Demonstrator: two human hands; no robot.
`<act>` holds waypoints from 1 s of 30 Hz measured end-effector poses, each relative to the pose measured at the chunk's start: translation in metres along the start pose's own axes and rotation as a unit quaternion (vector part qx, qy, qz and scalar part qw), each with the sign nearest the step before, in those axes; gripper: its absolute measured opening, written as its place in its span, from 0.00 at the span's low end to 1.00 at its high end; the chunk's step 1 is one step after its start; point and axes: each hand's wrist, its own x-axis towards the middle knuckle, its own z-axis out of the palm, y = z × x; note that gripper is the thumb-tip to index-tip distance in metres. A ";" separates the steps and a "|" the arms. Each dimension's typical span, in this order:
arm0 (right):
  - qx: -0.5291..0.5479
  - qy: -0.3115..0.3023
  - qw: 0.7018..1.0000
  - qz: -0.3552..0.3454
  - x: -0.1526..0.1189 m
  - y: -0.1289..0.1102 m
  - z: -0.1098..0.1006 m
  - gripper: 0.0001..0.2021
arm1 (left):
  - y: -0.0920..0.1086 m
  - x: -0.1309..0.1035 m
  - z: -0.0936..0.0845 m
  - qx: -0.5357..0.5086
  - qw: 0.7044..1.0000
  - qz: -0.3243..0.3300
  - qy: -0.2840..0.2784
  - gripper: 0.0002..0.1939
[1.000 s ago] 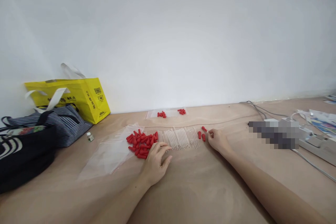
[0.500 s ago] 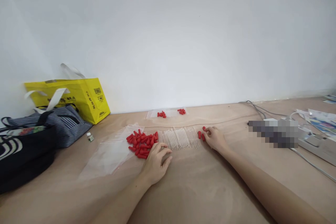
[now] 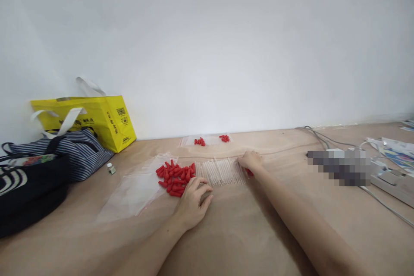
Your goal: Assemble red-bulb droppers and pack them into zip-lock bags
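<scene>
A pile of red rubber bulbs [image 3: 174, 177] with narrow necks lies on the table, partly over flat clear plastic bags [image 3: 129, 196]. My left hand [image 3: 193, 202] rests at the pile's near right edge, fingers apart and holding nothing visible. To its right, thin whitish sticks [image 3: 220, 170] lie side by side in a row. My right hand [image 3: 251, 162] is at the right end of that row, back of the hand up; its fingertips are hidden. Just under it shows a bit of red bulb [image 3: 249, 172].
By the wall lies a clear bag [image 3: 211, 139] with more red bulbs and sticks. On the left stand a yellow bag [image 3: 119, 125], a striped bag [image 3: 86, 159], a black bag [image 3: 35, 189] and a small bottle [image 3: 111, 168]. A power strip [image 3: 393, 187] with cables is on the right.
My right hand has moved left and slightly away from me, from the loose red bulbs to the right end of the stick row, now covering most of those bulbs. My left hand stays put.
</scene>
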 end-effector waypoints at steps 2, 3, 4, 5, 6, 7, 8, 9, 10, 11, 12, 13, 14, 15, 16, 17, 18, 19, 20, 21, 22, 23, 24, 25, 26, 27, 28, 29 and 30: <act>0.010 -0.006 1.000 0.006 0.000 -0.001 -0.001 0.15 | -0.001 0.000 0.000 -0.001 1.000 0.000 -0.003 0.06; 0.017 -0.008 1.000 0.008 0.000 -0.002 -0.003 0.14 | -0.001 -0.001 0.000 -0.001 1.000 0.001 -0.004 0.06; 0.025 -0.007 1.000 0.008 0.000 -0.002 -0.005 0.14 | -0.001 -0.001 0.000 -0.001 1.000 0.002 -0.004 0.06; 0.035 -0.006 0.999 0.008 0.000 -0.001 -0.009 0.14 | -0.001 -0.001 0.000 -0.001 1.000 0.002 -0.003 0.06; 0.046 -0.004 0.999 0.006 0.001 0.000 -0.013 0.15 | 0.000 -0.001 0.000 0.000 1.000 0.002 -0.002 0.06; 0.059 -0.002 0.998 0.001 0.002 0.001 -0.018 0.17 | 0.000 -0.001 0.000 0.000 1.000 0.001 -0.001 0.06; 0.073 -0.001 0.997 -0.007 0.003 0.003 -0.023 0.20 | 0.000 0.000 -0.001 0.000 1.000 0.001 0.000 0.06; 0.088 0.000 0.996 -0.018 0.004 0.005 -0.029 0.22 | 0.000 0.000 -0.001 0.000 1.000 0.000 0.001 0.05; 0.102 0.001 0.994 -0.031 0.006 0.008 -0.034 0.24 | 0.001 0.000 -0.001 0.000 1.000 0.001 0.001 0.06; 0.113 0.001 0.993 -0.045 0.006 0.012 -0.038 0.26 | 0.001 0.000 -0.001 0.000 1.000 0.002 0.000 0.06; 0.120 0.002 0.991 -0.059 0.006 0.016 -0.042 0.27 | 0.000 0.000 -0.001 0.000 1.000 0.003 0.000 0.06; 0.121 0.001 0.990 -0.071 0.006 0.020 -0.044 0.27 | 0.000 0.000 -0.001 0.001 1.000 0.003 0.000 0.06; 0.117 -0.003 0.990 -0.081 0.004 0.025 -0.045 0.26 | 0.000 0.000 0.000 0.001 1.000 0.004 0.000 0.06; 0.108 -0.009 0.990 -0.088 0.002 0.029 -0.044 0.23 | 0.000 0.000 0.000 0.002 1.000 0.004 0.000 0.06; 0.096 -0.018 0.991 -0.094 -0.002 0.033 -0.042 0.19 | -0.001 0.000 0.000 0.003 1.000 0.004 0.000 0.06; 0.083 -0.029 0.991 -0.098 -0.005 0.036 -0.039 0.16 | -0.001 0.000 0.000 0.003 1.000 0.003 0.000 0.06; 0.070 -0.040 0.992 -0.100 -0.008 0.039 -0.035 0.14 | -0.001 0.000 0.000 0.004 1.000 0.003 0.000 0.06; 0.058 -0.050 0.992 -0.102 -0.012 0.041 -0.031 0.13 | -0.001 0.000 0.000 0.005 1.000 0.004 0.001 0.06; 0.048 -0.058 0.992 -0.103 -0.014 0.042 -0.028 0.13 | -0.001 0.000 0.000 0.006 1.000 0.004 0.001 0.06; 0.040 -0.063 0.992 -0.103 -0.016 0.042 -0.024 0.13 | -0.001 0.000 0.000 0.006 1.000 0.005 0.003 0.06; 0.033 -0.066 0.992 -0.102 -0.017 0.042 -0.022 0.13 | 0.000 0.000 0.000 0.008 1.000 0.006 0.004 0.06; 0.027 -0.067 0.992 -0.100 -0.018 0.041 -0.020 0.13 | 0.000 0.000 -0.001 0.009 1.000 0.006 0.004 0.06; 0.021 -0.066 0.993 -0.098 -0.018 0.040 -0.019 0.13 | 0.000 0.000 -0.001 0.009 1.000 0.006 0.005 0.06; 0.017 -0.066 0.993 -0.096 -0.018 0.038 -0.019 0.13 | 0.001 0.000 -0.001 0.009 1.000 0.005 0.004 0.06; 0.014 -0.065 0.993 -0.093 -0.018 0.037 -0.019 0.12 | 0.001 0.000 -0.001 0.008 1.000 0.005 0.002 0.06; 0.012 -0.064 0.994 -0.091 -0.018 0.035 -0.019 0.12 | 0.001 0.000 -0.001 0.008 1.000 0.005 0.001 0.06; 0.012 -0.062 0.994 -0.089 -0.018 0.034 -0.020 0.12 | 0.000 0.000 -0.001 0.007 1.000 0.005 0.000 0.06; 0.013 -0.059 0.994 -0.086 -0.019 0.033 -0.020 0.12 | 0.000 0.000 -0.001 0.007 1.000 0.005 0.000 0.06; 0.016 -0.057 0.995 -0.084 -0.020 0.032 -0.022 0.12 | 0.000 0.000 0.000 0.007 1.000 0.006 0.001 0.06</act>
